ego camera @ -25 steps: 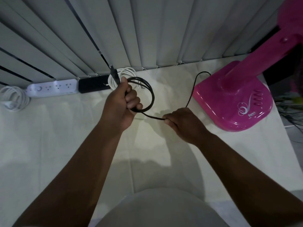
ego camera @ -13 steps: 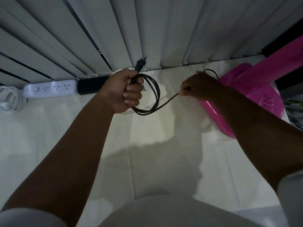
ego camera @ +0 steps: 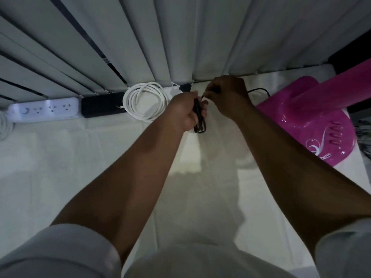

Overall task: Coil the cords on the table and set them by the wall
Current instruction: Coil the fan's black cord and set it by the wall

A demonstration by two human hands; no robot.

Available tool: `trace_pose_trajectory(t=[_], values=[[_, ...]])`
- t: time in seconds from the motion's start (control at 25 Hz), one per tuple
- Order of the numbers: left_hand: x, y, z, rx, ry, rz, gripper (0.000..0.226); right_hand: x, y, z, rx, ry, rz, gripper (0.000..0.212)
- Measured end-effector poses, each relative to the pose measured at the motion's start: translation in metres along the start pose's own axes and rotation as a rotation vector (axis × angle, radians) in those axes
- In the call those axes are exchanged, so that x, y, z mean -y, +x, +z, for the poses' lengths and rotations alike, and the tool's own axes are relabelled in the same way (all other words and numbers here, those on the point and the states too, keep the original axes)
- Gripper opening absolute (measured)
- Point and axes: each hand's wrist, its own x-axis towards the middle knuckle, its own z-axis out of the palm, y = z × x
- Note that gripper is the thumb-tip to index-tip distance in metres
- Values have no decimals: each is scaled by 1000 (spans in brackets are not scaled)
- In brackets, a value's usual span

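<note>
My left hand [ego camera: 185, 111] is closed around a bundle of black cord [ego camera: 199, 125], whose loops hang below the fist and whose plug [ego camera: 185, 87] sticks up behind it. My right hand [ego camera: 226, 95] pinches the same cord just beside the left fist. The free end of the black cord [ego camera: 259, 90] arcs away to the right toward the pink fan. A coiled white cord [ego camera: 144, 101] lies by the wall, just left of my left hand.
A white power strip [ego camera: 43, 109] and a black power strip [ego camera: 101, 105] lie along the vertical blinds [ego camera: 140, 41]. The pink fan base [ego camera: 313, 125] stands at the right. Another white cord [ego camera: 5, 125] sits at the far left edge. A white cloth [ego camera: 80, 157] covers the table.
My right hand has come in from the right to meet the left fist, bringing the cord with it. The open black loop has narrowed into a tight bundle, nearer the wall.
</note>
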Motion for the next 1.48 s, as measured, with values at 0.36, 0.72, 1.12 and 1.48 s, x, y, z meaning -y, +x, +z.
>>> trace_pose_trajectory(t=[0.36, 0.72, 1.12, 1.48], values=[[6, 32, 35, -102, -205, 33, 19, -17, -26, 1, -63, 53, -109, 35], [-2, 38, 55, -28, -556, 91, 22, -44, -27, -5, 41, -295, -122, 69], [-13, 40, 66, 0, -570, 57, 44, -43, 4, 22, -95, -284, -15, 26], [-5, 34, 2, -228, 445, 615, 20, -52, 54, 19, -29, -373, -112, 31]])
